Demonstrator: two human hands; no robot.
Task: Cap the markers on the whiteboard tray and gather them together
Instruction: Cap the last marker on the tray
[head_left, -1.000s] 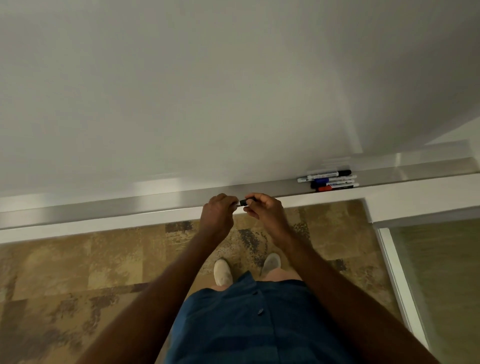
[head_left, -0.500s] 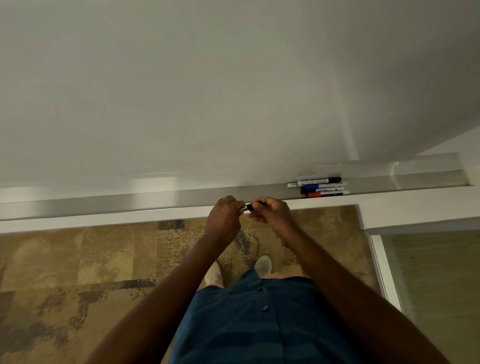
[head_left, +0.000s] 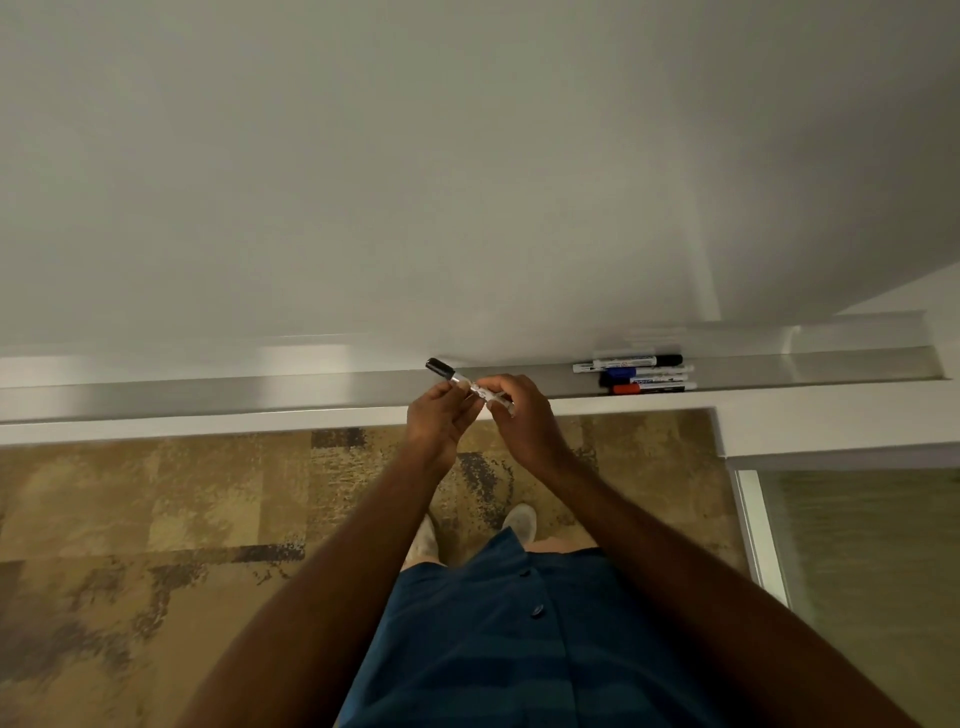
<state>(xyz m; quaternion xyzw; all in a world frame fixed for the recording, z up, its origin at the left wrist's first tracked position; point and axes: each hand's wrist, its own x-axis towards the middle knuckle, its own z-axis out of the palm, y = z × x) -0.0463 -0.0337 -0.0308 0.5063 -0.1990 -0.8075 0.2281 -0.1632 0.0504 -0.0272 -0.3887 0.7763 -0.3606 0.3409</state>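
Fingers (head_left: 451, 394) of the left hand (head_left: 439, 423) pinch the white barrel of a marker (head_left: 470, 386) just below its black cap (head_left: 440, 367), while the right hand (head_left: 522, 421) closes round the barrel's other end — both hands gripping the same marker, which slants up to the left. The cap sits on the marker's upper end, in front of the whiteboard tray (head_left: 260, 389) and slightly above its front lip. Whether the cap is pressed fully home cannot be told.

Farther right, well apart from the hands, three markers lie in the tray side by side, touching — a black-capped marker (head_left: 628, 362) at the back against the whiteboard (head_left: 415, 182), a blue-capped marker (head_left: 647, 372) in the middle, and a red-capped marker (head_left: 654, 387) nearest the front lip. The black cap points right; the blue and red caps point left.

Below, a blue buttoned shirt (head_left: 493, 649), two pale shoes (head_left: 521, 522) and patterned brown carpet (head_left: 156, 519) show.
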